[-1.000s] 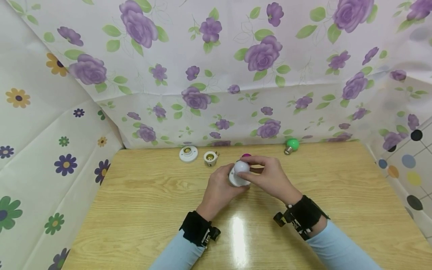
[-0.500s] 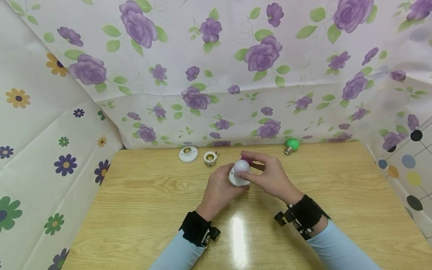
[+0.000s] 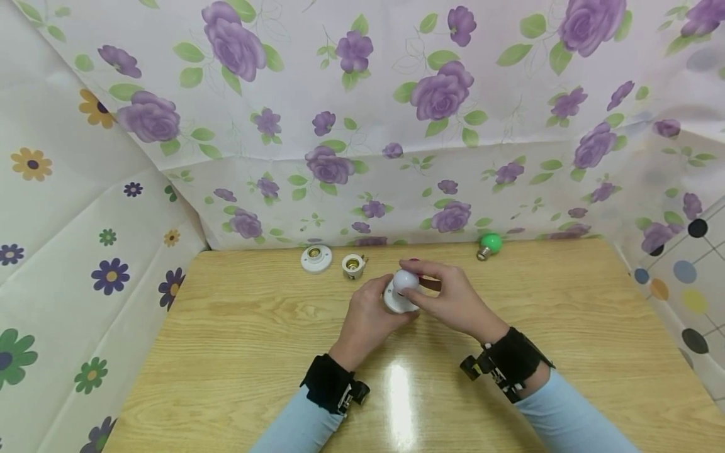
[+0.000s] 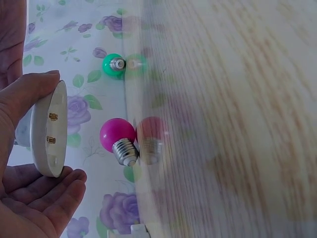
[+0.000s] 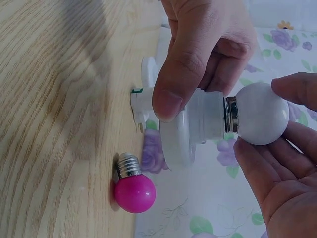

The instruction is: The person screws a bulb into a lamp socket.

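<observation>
My left hand (image 3: 370, 318) grips a round white lamp socket (image 5: 178, 139) by its base, held up off the table. Its hollow underside with two brass screws faces the left wrist camera. With thumb and fingers, my right hand (image 3: 455, 299) pinches a white bulb (image 5: 262, 114), whose metal thread sits partly in the socket's mouth; a narrow band of thread shows in the right wrist view. Behind the hands lies a magenta bulb (image 5: 134, 192), mostly hidden by the right fingers in the head view.
At the back of the wooden table (image 3: 255, 352) stand a white round-based socket (image 3: 316, 258) and a smaller white socket (image 3: 354, 266). A green bulb (image 3: 490, 243) lies at the back right. Flowered sheeting (image 3: 374, 126) rises behind the table.
The right fingers have shifted around the white bulb, and the magenta bulb behind them shows more, then less. The left hand and socket have stayed in place.
</observation>
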Demonstrator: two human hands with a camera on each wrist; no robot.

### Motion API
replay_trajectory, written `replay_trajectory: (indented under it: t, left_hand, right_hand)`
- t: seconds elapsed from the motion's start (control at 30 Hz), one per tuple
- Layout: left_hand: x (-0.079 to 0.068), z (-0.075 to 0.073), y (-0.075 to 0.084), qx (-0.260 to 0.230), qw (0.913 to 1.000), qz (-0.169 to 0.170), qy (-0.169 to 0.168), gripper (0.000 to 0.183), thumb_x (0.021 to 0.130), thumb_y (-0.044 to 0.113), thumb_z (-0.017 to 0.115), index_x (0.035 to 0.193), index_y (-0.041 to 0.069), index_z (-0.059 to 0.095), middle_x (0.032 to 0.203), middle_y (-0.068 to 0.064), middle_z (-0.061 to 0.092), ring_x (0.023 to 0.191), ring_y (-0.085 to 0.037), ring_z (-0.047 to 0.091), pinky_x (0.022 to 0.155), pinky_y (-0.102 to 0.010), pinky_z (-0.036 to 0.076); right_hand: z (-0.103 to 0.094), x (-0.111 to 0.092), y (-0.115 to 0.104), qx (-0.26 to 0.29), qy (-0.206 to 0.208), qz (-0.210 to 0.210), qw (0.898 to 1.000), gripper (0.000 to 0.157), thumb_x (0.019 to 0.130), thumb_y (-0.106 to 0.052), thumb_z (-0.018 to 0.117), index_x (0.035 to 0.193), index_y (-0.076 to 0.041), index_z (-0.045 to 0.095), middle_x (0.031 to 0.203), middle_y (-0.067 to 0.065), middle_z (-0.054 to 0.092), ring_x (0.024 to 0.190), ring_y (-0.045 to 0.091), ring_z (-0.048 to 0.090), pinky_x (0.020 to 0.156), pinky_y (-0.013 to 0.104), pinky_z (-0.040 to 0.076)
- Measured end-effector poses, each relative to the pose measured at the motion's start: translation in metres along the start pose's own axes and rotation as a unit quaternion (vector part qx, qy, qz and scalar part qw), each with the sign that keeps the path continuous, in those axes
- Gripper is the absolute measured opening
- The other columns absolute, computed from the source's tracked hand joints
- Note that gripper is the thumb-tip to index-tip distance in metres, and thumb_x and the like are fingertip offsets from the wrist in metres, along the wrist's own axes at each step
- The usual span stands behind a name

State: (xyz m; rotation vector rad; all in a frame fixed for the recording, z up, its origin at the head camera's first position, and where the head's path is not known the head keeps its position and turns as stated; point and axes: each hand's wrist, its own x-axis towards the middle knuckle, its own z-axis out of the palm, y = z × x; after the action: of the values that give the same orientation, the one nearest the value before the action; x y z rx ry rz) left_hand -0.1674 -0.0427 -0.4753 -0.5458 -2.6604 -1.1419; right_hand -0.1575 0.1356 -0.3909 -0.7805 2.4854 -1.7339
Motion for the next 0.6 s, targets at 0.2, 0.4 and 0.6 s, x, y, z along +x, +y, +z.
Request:
replay_trajectory:
  t: [0.2,0.4,0.6]
  left_hand:
    - [0.0,-0.001,0.001,-0.009,0.9999,-0.003,-0.004,0.065,0.071,0.049,0.075,0.126,0.022,0.054,0.113,0.009,0.056,0.103,-0.004,0.05,0.082,-0.026,0.045]
    - [0.0,-0.001,0.002,-0.012,0.9999,-0.006,-0.002,0.066,0.071,0.05,0.075,0.126,0.02,0.054,0.113,0.008,0.055,0.102,-0.005,0.051,0.082,-0.026,0.045]
    - [-0.001,-0.001,0.003,-0.008,0.9999,-0.014,-0.003,0.068,0.07,0.05,0.075,0.127,0.019,0.054,0.114,0.007,0.056,0.102,-0.006,0.051,0.083,-0.027,0.044]
  right_hand:
    - [0.001,0.001,0.011,0.006,0.017,0.001,1.0,0.038,0.082,-0.01,0.07,0.119,-0.006,0.06,0.123,0.007,0.056,0.117,0.02,0.049,0.084,0.039,0.047]
    - [0.002,0.003,0.033,0.007,0.031,-0.004,0.999,0.041,0.079,-0.024,0.074,0.116,-0.01,0.064,0.117,0.0,0.059,0.108,0.016,0.055,0.078,0.03,0.049]
    - [0.003,0.002,0.033,0.014,0.05,-0.001,0.999,0.04,0.076,-0.023,0.077,0.112,-0.01,0.065,0.114,0.0,0.061,0.104,0.013,0.057,0.076,0.032,0.05]
